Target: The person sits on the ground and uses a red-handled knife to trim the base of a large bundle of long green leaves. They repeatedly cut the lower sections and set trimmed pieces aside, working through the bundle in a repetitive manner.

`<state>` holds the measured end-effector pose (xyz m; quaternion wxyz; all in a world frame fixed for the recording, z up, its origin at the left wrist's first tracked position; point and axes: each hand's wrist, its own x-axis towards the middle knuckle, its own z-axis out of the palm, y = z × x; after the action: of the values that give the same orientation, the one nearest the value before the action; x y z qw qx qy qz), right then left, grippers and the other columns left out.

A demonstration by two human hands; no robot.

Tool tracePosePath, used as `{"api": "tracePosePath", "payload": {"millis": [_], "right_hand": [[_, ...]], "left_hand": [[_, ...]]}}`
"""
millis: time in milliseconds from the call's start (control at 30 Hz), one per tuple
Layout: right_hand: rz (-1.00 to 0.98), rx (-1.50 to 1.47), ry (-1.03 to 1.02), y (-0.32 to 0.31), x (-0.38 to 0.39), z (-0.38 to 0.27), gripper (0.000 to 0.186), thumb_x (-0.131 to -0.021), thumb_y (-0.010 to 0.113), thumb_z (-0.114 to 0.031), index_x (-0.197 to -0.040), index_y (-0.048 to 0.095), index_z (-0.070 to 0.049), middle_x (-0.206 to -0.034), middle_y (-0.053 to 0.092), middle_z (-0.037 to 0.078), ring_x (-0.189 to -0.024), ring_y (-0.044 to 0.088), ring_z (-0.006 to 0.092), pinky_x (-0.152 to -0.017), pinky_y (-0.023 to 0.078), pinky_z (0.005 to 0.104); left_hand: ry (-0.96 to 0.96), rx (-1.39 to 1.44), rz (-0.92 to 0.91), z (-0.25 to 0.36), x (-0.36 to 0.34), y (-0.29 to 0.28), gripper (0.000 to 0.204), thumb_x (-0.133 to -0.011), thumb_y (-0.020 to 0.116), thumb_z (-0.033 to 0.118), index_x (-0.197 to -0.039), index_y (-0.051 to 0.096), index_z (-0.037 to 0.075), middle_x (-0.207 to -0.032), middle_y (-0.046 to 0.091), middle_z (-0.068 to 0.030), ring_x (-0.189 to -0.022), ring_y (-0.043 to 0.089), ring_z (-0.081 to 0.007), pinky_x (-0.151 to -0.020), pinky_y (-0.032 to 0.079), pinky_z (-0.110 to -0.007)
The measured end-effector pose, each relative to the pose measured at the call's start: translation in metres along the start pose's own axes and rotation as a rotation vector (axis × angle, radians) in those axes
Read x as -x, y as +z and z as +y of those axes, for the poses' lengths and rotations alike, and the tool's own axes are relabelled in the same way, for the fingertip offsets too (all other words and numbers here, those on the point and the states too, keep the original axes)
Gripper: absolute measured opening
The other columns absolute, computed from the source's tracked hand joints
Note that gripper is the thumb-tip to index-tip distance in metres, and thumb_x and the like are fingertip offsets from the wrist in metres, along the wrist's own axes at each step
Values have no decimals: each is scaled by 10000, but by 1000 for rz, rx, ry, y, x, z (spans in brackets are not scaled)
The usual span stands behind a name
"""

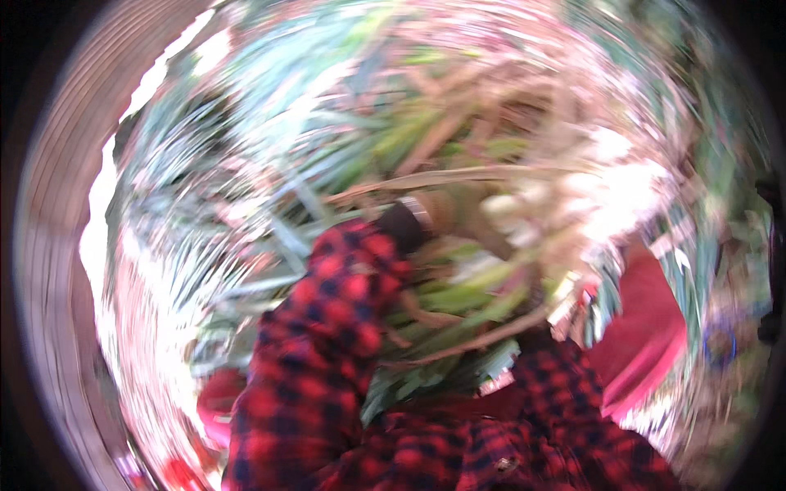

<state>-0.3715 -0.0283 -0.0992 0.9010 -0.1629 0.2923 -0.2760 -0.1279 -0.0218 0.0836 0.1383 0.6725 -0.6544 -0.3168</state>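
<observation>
Keeping the pale bulbs [536, 195] level would tidy this bunch — they lie just right of the left hand [458, 211], green stalks [471, 303] below. Blur hides whether either hand's fingers grasp anything.

One fisheye camera worn on the person's head looks steeply down past the checked shirt front [479, 446]. Plaid sleeves [319, 327] loom nearest, rising from the lower edge; green stalks [471, 304] lie close beyond, and the wide round view curves outward.
</observation>
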Motion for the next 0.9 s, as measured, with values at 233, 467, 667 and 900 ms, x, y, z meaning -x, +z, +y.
{"api": "tracePosePath", "payload": {"millis": [233,467,667,900], "right_hand": [[-219,545,-92,105,13,12,362,-890,622,-411,-1002,617,-67,-872,655,110,-745,655,256,-684,559,394],[-986,1019,-417,398,60,90,352,-887,615,-379,-998,615,-45,-891,657,142,-771,658,285,-699,548,415],[-1432,778,-869,650,188,260,343,-884,609,-352,-994,613,-27,-908,659,170,-794,660,310,-712,538,433],[-1907,1018,-1184,632,241,347,295,-869,611,-252,-1073,612,-39,-966,669,170,-838,663,315,-780,526,399]], "left_hand": [[90,415,292,40,105,-21,794,-731,805,327,-1390,456,56,-1268,596,-136,-1210,520,-224,-1041,403,-340],[339,709,706,79,265,-87,785,-733,798,341,-1380,466,46,-1269,596,-136,-1202,527,-229,-1035,409,-341],[392,664,1478,41,550,-105,778,-734,792,352,-1371,475,37,-1270,596,-135,-1194,534,-234,-1031,413,-342],[-394,-71,2027,-174,835,-107,386,-869,660,329,-1141,646,56,-959,652,-63,-831,608,-193,-764,511,-369]]}}
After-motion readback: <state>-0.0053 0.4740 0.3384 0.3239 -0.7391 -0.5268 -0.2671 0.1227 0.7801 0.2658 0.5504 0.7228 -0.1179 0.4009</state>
